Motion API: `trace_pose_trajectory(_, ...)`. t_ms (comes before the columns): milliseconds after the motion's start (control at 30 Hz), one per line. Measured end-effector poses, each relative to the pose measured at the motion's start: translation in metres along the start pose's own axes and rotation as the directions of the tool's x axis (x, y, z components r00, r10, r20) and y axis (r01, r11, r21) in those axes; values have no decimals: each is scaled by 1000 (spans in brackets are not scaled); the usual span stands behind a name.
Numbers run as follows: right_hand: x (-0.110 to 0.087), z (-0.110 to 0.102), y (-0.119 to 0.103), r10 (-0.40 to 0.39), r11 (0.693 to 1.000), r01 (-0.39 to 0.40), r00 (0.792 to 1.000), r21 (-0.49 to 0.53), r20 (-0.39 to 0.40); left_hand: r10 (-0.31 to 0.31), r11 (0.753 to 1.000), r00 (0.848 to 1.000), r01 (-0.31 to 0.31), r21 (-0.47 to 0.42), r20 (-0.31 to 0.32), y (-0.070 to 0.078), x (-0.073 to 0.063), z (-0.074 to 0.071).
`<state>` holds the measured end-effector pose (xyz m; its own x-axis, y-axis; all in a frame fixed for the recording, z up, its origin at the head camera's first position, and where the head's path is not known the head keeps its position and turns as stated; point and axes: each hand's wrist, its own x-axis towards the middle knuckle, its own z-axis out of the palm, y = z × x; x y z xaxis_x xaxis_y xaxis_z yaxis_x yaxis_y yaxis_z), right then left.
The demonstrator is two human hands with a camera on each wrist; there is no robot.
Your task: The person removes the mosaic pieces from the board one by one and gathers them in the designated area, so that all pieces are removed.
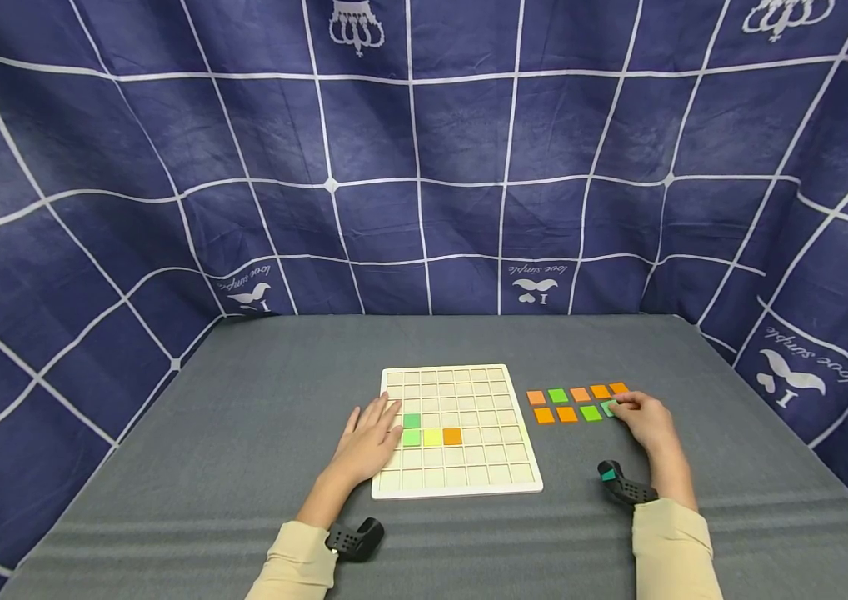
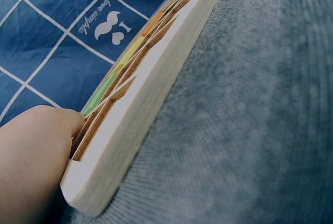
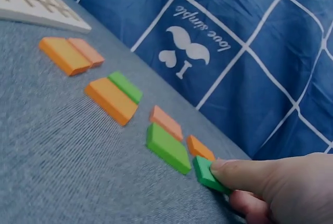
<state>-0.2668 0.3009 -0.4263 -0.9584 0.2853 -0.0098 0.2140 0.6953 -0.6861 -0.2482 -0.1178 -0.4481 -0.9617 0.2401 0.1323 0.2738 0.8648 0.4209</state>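
Observation:
A pale wooden grid board [image 1: 457, 493] lies on the grey cloth. My left hand [image 1: 366, 440] rests on its left side, fingers extended over the edge squares. Set in the grid are a dark green tile [image 1: 411, 421], a lighter green tile [image 1: 411, 437], a yellow tile [image 1: 432, 437] and an orange tile [image 1: 452, 436]. Off to the right, my right hand [image 1: 645, 421] pinches a green tile [image 3: 204, 171] at the end of the near row of loose tiles. In the right wrist view its thumb presses on the tile's top, with other fingers curled below.
Right of the board lie two rows of loose tiles, among them an orange tile [image 1: 544, 415], a bright green tile [image 1: 591, 413] and a salmon tile [image 1: 536, 397]. A blue curtain [image 1: 461, 217] with white lines hangs behind the grey table [image 1: 281, 375].

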Motion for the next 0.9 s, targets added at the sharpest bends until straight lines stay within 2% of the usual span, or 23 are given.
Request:
trace_pose_trajectory(167,-1,0,-4,-4,1000,4,1000,-26,10,1,1000,1000,-1,3,6,0,0,0)
trace_pose_trajectory(267,-2,-3,-15,-32,999,32,999,-13,-26,-4,1000,1000,4,4,8,0,0,0)
trace_pose_trajectory(467,-10,-11,-61,-172,984,173,984,33,-38,-4,1000,1000,4,3,-1,0,0,0)
trace_pose_trajectory(533,-14,-9,-79,-232,972,232,973,46,-6,-3,1000,1000,3,3,1,-1,0,0)
trace_pose_trajectory(633,-20,6,-103,-319,946,319,948,58,-2,-2,1000,1000,2,5,2,-1,0,0)
trace_pose_trajectory(767,-31,38,-130,-421,905,418,907,78,30,-3,1000,1000,3,6,2,-2,0,0)
trace_pose_trajectory(900,-43,72,-150,-480,876,473,873,90,82,-1,1000,1000,1,4,1,-2,0,1)
